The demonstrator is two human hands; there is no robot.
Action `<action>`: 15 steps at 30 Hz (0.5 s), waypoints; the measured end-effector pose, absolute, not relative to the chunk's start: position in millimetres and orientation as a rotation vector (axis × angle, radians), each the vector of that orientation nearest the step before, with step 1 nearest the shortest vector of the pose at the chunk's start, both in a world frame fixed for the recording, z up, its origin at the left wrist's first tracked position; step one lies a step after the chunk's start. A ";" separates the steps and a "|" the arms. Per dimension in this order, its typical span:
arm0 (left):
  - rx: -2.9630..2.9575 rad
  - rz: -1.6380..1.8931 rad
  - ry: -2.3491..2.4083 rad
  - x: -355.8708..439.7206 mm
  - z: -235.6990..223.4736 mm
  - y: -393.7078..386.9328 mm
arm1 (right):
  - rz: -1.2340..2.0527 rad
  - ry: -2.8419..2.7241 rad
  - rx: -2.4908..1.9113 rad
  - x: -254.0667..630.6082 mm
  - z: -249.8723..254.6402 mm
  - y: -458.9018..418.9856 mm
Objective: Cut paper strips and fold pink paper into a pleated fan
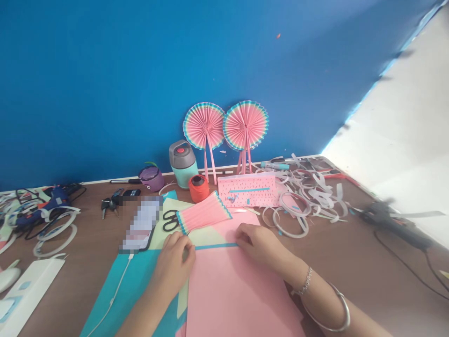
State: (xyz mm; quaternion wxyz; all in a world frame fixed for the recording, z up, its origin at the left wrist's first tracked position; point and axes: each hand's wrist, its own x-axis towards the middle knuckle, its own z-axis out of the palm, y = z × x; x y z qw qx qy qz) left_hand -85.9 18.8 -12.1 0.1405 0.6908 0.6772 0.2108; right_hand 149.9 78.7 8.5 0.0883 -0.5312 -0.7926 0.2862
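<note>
A large sheet of pink paper [238, 290] lies in front of me, with a narrow blue paper strip [215, 245] along its far edge. My left hand [175, 257] is at the strip's left end, thumb and fingers pinched together on it. At the right end, my right hand [257, 241] has its fingers curled down on the strip, the fingertips partly hidden. Just beyond them rests a pleated pink paper piece [203, 213] with blue edges. Black-handled scissors [170, 220] lie partly under it, on pale yellow paper [157, 234]. Teal paper [119, 285] spreads under my left forearm.
A phone [142, 224] with a cable sits left. Behind stand a teal bottle [184, 164], a red thread spool [199, 188], a purple container [152, 178] and two round paper fans [245, 125]. Paper strip scraps [315, 192] and a glue gun [393, 222] are on the right.
</note>
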 end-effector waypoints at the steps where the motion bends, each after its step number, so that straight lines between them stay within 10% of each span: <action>1: 1.996 0.608 1.959 -85.8 -11.8 18.9 | 0.847 -2.362 -1.582 150.0 8.1 78.7; 15: 2.012 0.622 2.006 -82.9 -13.3 17.6 | 0.874 -2.355 -1.571 149.9 8.7 78.1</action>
